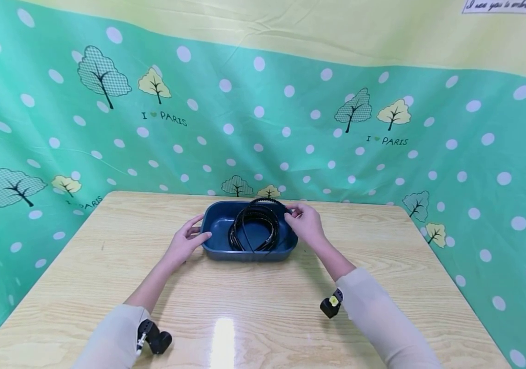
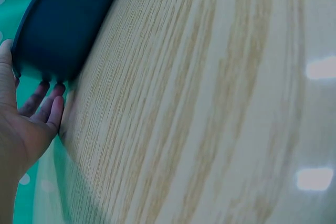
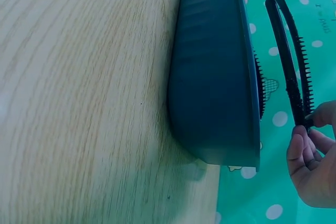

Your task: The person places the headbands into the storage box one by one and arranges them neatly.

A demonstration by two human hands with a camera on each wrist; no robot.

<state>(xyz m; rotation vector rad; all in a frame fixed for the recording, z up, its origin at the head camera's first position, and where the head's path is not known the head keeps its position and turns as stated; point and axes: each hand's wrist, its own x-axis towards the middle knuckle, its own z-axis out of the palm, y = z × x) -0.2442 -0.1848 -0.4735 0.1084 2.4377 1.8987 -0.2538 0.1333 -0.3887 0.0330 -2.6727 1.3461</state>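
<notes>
A dark blue plastic bin [image 1: 244,256] stands near the back of the table, with several black headbands [image 1: 273,237] lying in it as a ring-shaped bundle. My left hand [image 1: 185,242] holds the bin's left end, thumb over the rim and the other fingers against the outer wall. At the right end, my right hand [image 1: 306,224] pinches the end of a black toothed headband [image 3: 305,66] between thumb and fingers. In the right wrist view this band rises above the rim, beside a smoother black strip [image 3: 284,51].
The light wood table [image 1: 254,302] extends in front and to both sides of the bin. A green and yellow patterned curtain [image 1: 286,118] hangs close behind the table. Black wrist cameras sit on both sleeves.
</notes>
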